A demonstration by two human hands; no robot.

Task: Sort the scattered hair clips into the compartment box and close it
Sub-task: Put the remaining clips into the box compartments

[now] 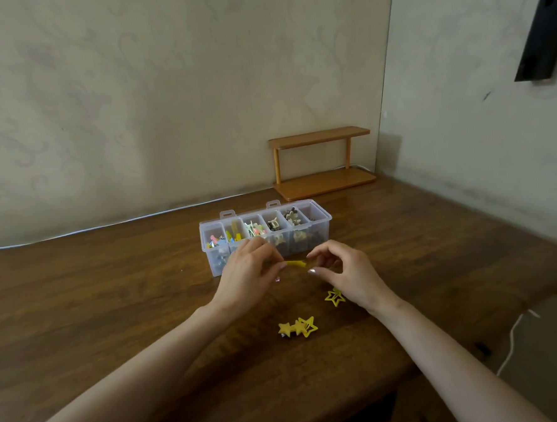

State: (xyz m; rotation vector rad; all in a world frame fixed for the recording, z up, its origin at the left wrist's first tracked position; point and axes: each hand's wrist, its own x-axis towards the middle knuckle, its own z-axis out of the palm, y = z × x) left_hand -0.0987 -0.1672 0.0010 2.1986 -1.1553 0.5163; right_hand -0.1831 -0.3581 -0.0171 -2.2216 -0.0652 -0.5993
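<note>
In front of the open compartment box (pixel 213 261), your left grip (pixel 245 273) pinches 1 yellow bar clip (pixel 296 264) above the worktop (pixel 112 286). Your right grip (pixel 347 271) holds nothing, thumb and forefinger apart beside the clip's free end. Yellow star clips (pixel 297 328) lie nearer you.

On a table (pixel 112 286), a bar clip (pixel 296 264) sits between two hands, one end pinched by the left hand (pixel 248 271), the other just beside the right hand (pixel 346 272). Directly behind both hands stands the open compartment box (pixel 215 263), with clips in its compartments. The left hand overlaps its front wall. A single star clip (pixel 334 297) lies on the table just below the right hand, on its inner side. A pair of star clips (pixel 297 328) lies nearer the person, between the forearms. Well behind the right hand, a two-tier shelf (pixel 323 162) stands against the wall.
</note>
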